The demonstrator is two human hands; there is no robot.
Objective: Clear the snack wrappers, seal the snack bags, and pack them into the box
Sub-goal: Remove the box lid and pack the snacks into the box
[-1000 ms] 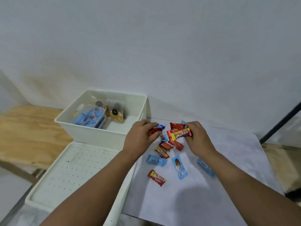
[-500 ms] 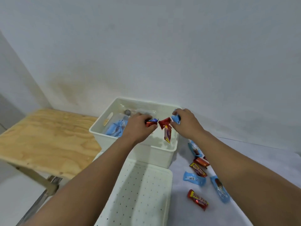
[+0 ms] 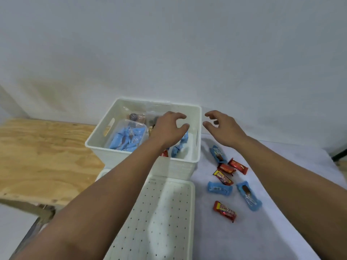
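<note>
**Hands empty over the snack box**

Forearm of the left hand (image 3: 170,128) hides part of the white ribbed plastic box (image 3: 175,167); red and blue wrappers (image 3: 178,146) peek out beneath it. Fingers are spread, holding nothing. Right hand (image 3: 222,128), equally loose and empty, hovers just right of the box. Crinkly foil snacks (image 3: 224,178) lie scattered right of the box; a perforated lid (image 3: 161,218) lies in front.

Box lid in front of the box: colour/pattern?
White lid with a grid of small dark holes, seen in the head view.
</note>
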